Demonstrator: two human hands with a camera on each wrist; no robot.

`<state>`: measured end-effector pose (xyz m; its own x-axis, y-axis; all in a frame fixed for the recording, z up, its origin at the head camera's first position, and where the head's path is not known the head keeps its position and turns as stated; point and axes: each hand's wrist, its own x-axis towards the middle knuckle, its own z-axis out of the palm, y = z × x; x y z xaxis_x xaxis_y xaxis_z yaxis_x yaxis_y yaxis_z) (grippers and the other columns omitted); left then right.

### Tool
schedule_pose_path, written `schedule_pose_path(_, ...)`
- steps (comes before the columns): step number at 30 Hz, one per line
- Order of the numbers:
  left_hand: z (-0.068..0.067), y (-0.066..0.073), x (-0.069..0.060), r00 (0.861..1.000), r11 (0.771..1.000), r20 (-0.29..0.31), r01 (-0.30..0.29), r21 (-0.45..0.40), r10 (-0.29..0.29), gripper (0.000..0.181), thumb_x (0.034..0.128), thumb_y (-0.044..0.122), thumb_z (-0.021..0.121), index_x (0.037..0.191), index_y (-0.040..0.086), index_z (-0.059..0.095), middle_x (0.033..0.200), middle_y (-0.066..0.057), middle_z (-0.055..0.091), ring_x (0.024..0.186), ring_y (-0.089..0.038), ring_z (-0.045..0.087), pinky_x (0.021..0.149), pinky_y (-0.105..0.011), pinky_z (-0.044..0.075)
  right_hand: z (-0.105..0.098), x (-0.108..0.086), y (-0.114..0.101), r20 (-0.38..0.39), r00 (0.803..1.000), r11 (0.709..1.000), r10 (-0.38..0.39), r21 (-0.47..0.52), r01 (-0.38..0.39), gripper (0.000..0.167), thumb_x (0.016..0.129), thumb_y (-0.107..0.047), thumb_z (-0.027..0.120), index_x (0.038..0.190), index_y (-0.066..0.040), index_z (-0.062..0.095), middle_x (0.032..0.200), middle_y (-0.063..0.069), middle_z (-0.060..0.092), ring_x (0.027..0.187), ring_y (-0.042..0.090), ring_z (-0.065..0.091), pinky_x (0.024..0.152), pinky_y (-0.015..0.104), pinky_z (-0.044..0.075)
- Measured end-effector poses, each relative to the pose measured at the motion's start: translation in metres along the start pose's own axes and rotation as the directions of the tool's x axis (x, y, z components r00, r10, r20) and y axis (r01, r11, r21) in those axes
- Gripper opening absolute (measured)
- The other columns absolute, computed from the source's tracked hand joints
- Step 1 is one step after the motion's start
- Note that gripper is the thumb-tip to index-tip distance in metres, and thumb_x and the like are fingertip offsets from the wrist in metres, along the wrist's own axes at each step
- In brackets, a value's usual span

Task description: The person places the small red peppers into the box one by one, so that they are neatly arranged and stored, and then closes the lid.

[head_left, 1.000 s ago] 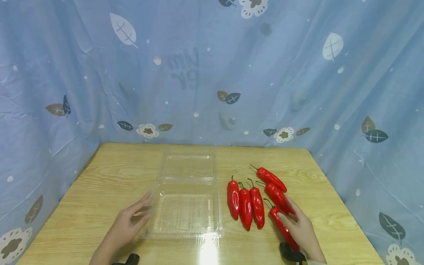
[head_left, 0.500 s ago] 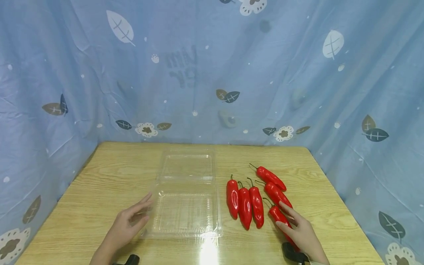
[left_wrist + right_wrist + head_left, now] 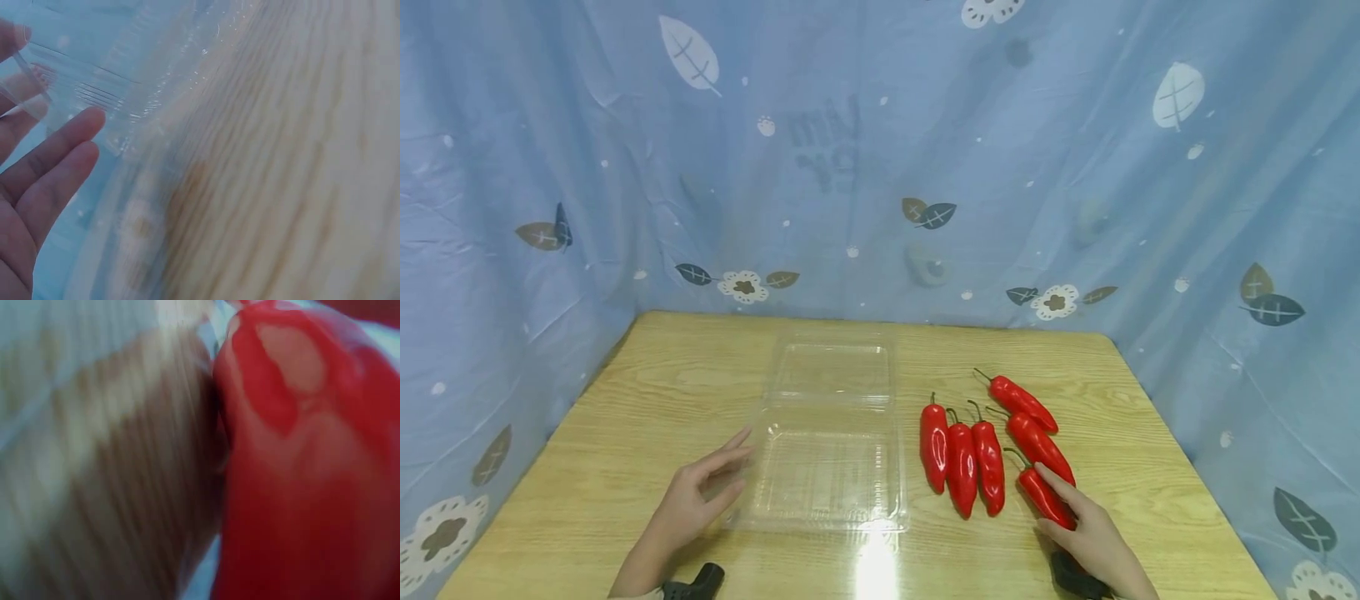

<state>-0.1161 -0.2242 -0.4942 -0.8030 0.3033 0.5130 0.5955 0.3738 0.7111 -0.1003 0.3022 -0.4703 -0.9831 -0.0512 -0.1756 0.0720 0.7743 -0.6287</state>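
In the head view my right hand (image 3: 1088,527) grips a red chili pepper (image 3: 1047,498), its fingers and thumb on opposite sides of the pepper and covering its lower end. This pepper (image 3: 306,487) fills much of the right wrist view, blurred. My left hand (image 3: 698,493) is at the left side of a clear plastic clamshell box (image 3: 901,487), which lies opened out flat. Its fingers are parted and relaxed. In the left wrist view, some fingertips of the left hand (image 3: 44,156) overlap the box's clear edge (image 3: 106,94); firm contact is hard to judge.
Three red peppers (image 3: 962,471) lie side by side right of the box. Two more (image 3: 1037,442) lie slantwise beyond the right hand. The wooden table (image 3: 662,375) ends at a blue patterned curtain (image 3: 865,208) at the back and sides.
My right hand has drawn back toward me along the nearest pepper, and its fingers now close around that pepper. The left hand stays by the box. The head view has shifted slightly.
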Motion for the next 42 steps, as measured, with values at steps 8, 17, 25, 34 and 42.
schedule_pose_path(8, 0.0003, -0.0032, -0.0013, 0.999, 0.999, 0.021, 0.032, -0.016, -0.032, 0.038, 0.0844, -0.008, 0.062, 0.122, -0.009, 0.055, 0.143, -0.028, 0.040, 0.120, 0.000, 0.051, 0.093, -0.013, 0.048, -0.0020, -0.0014, 0.0025, 0.031, 1.000, 1.000, -0.005, -0.011, 0.006, 0.071, 0.084, -0.018, 0.070, 0.146, -0.014, 0.037, 0.131, 0.023, 0.052, 0.101, 0.026, 0.052, 0.073, 0.031, 0.047)
schedule_pose_path(17, -0.0002, -0.0028, -0.0013, 0.999, 0.999, 0.016, 0.032, -0.026, -0.031, 0.038, 0.0849, -0.009, 0.062, 0.122, -0.010, 0.055, 0.143, -0.028, 0.039, 0.119, -0.004, 0.053, 0.094, -0.012, 0.046, -0.0033, 0.0033, 0.0012, 0.008, 1.000, 1.000, 0.022, -0.022, -0.022, 0.068, 0.085, -0.017, 0.069, 0.146, -0.012, 0.038, 0.124, 0.023, 0.055, 0.093, 0.023, 0.052, 0.068, 0.028, 0.045)
schedule_pose_path(25, -0.0008, -0.0020, -0.0021, 0.999, 0.999, 0.022, 0.048, -0.022, -0.048, 0.038, 0.0848, -0.008, 0.062, 0.122, -0.011, 0.055, 0.142, -0.029, 0.040, 0.119, -0.003, 0.053, 0.094, -0.013, 0.046, -0.0052, 0.0031, -0.0009, -0.015, 0.999, 0.999, 0.038, -0.006, -0.038, 0.068, 0.086, -0.023, 0.068, 0.146, -0.010, 0.037, 0.127, 0.024, 0.053, 0.094, 0.023, 0.052, 0.067, 0.027, 0.044)
schedule_pose_path(34, -0.0012, -0.0010, -0.0003, 0.998, 0.998, 0.027, 0.055, -0.038, -0.054, 0.038, 0.0852, -0.008, 0.061, 0.123, -0.009, 0.055, 0.144, -0.026, 0.040, 0.118, -0.007, 0.055, 0.093, -0.015, 0.048, -0.0033, -0.0019, -0.0030, -0.154, 0.988, 1.000, 0.005, 0.027, -0.001, 0.062, 0.088, -0.020, 0.068, 0.142, -0.007, 0.042, 0.130, 0.028, 0.053, 0.104, 0.033, 0.057, 0.070, 0.025, 0.051)
schedule_pose_path(42, -0.0010, -0.0011, -0.0008, 0.999, 0.999, 0.033, 0.043, -0.030, -0.042, 0.038, 0.0845, -0.009, 0.061, 0.122, -0.010, 0.055, 0.143, -0.027, 0.040, 0.118, -0.010, 0.056, 0.092, -0.018, 0.051, -0.0002, -0.0030, -0.0050, -0.259, 0.966, 0.997, -0.015, 0.072, 0.035, 0.056, 0.089, -0.022, 0.067, 0.140, -0.006, 0.046, 0.132, 0.029, 0.052, 0.112, 0.039, 0.057, 0.075, 0.026, 0.057)
